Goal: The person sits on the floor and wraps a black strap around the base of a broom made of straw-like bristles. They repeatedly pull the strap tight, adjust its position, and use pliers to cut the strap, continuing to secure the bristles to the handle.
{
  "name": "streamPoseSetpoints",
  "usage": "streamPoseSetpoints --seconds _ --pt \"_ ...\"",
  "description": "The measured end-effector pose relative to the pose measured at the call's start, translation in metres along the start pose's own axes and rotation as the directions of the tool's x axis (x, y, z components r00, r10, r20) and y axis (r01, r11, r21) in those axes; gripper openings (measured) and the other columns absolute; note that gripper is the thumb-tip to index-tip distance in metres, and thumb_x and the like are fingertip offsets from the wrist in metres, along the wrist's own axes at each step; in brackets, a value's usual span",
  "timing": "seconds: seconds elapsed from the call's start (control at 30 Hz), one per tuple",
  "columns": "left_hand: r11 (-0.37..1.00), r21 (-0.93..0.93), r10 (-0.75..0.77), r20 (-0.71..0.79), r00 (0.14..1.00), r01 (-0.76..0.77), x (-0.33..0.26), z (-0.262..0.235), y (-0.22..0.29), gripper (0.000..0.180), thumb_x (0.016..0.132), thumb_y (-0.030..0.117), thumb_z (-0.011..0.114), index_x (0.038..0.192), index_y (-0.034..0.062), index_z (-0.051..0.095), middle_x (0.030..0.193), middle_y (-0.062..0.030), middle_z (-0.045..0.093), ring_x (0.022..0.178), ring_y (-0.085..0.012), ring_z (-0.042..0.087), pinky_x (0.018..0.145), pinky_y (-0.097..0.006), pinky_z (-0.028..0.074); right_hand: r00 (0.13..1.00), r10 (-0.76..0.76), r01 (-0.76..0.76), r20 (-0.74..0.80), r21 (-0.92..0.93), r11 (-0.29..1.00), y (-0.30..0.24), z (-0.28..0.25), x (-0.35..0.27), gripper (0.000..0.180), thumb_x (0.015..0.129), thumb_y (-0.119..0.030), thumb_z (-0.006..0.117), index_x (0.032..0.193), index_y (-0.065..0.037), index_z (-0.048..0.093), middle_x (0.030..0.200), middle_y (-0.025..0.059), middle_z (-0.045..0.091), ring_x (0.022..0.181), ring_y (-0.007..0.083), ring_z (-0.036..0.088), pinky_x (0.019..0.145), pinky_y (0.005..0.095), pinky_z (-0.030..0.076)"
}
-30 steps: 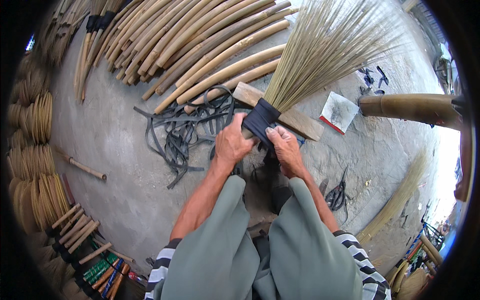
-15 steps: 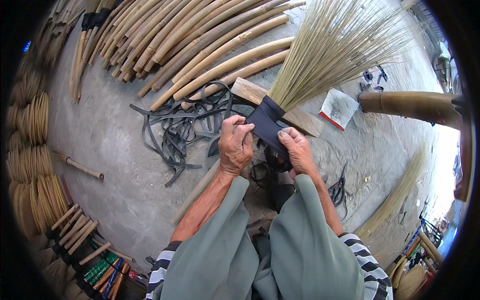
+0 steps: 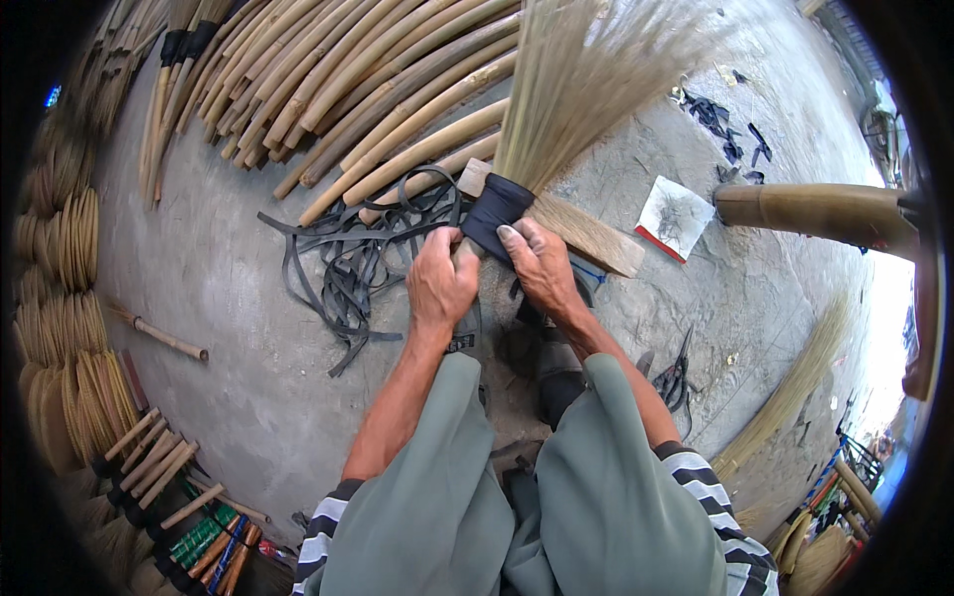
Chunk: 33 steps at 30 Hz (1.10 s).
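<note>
While both hands work at the neck of a half-made broom, the scene reads as follows.

Step in hand: judging by the grip, the binding of the broom head is under way, with black strip being wound or tightened round the bundle.

Left hand [image 3: 442, 283]: closed round the near end of the bundle, just below the wrap, fingers curled tight on it.

Right hand [image 3: 542, 268]: clamped on the black wrap [image 3: 494, 214] from the right, fingertips pressed flat on the band.

Broom bundle [image 3: 586, 79]: straw fans out far and to the right from the wrap; its bound neck sits between the two hands, touching both, above the wooden block [image 3: 586, 233].

Hands together: side by side, nearly touching, both gripping the same neck.

Rubber strips [image 3: 348, 258]: a loose black tangle on the concrete floor [image 3: 229, 328], just left of the left hand.

Bamboo poles [image 3: 378, 89]: a long heap lying far left of the bundle.

Scissors [image 3: 678, 375]: on the floor, near right, beside the right forearm.

Finished brooms [image 3: 70, 328]: stacked along the left edge.

Next move, as a judgement: the wrap would need steady tension held by one hand while the other feeds more strip; slack would let the straw slip.
</note>
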<state>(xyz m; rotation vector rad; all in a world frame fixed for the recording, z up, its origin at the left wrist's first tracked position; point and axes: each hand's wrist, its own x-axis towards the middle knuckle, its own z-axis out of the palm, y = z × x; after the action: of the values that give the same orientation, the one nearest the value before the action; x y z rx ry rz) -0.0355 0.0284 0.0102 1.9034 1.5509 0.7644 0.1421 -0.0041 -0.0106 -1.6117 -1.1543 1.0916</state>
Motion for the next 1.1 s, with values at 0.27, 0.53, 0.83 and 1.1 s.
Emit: streamPoseSetpoints --seconds 0.27,0.53,0.83,1.1 --pt "0.973 0.112 -0.219 0.156 0.963 0.203 -0.024 0.012 0.034 0.055 0.094 0.022 0.082 0.136 0.0038 0.052 0.113 -0.0296 0.075 0.105 -0.0558 0.071 0.089 -0.063 0.054 0.96 -0.235 0.225 -0.151 -0.079 0.971 -0.027 -0.02 -0.024 0.021 0.109 -0.019 0.071 0.106 0.002 0.068 0.093 0.0168 0.061 0.091 0.032 0.061 0.086 0.0402 0.052" --pt "0.999 0.033 -0.008 0.021 1.0 0.008 -0.025 0.021 0.033 0.063 0.087 0.015 0.088 0.14 0.0067 0.055 0.122 -0.0207 0.067 0.113 -0.0469 0.071 0.089 -0.057 0.059 0.961 0.276 -0.252 -0.03 0.321 0.913 -0.014 -0.025 -0.05 0.031 0.117 -0.033 0.064 0.11 -0.003 0.067 0.093 -0.0017 0.058 0.089 0.0092 0.051 0.08 0.03 0.047" --pt "0.956 -0.047 0.284 -0.099 0.954 -0.29 -0.031 0.021 0.02 0.024 0.088 0.002 0.08 0.11 0.0115 0.075 0.12 -0.0129 0.067 0.108 -0.0357 0.071 0.088 -0.046 0.062 0.948 0.318 -0.284 0.016 0.492 0.823 -0.016 -0.043 -0.055 0.019 0.112 -0.019 0.071 0.122 -0.004 0.065 0.108 -0.002 0.067 0.095 0.0049 0.061 0.086 0.0245 0.053" --pt "0.947 0.006 0.319 -0.099 0.942 -0.32 -0.028 0.022 0.02 0.032 0.087 0.003 0.082 0.116 0.009 0.069 0.122 -0.0151 0.066 0.11 -0.0392 0.071 0.089 -0.049 0.061 0.966 0.252 -0.237 -0.064 0.181 0.955 -0.014 -0.054 -0.04 0.016 0.11 -0.018 0.074 0.111 -0.005 0.065 0.09 -0.0066 0.057 0.08 0.003 0.049 0.07 0.0226 0.043"
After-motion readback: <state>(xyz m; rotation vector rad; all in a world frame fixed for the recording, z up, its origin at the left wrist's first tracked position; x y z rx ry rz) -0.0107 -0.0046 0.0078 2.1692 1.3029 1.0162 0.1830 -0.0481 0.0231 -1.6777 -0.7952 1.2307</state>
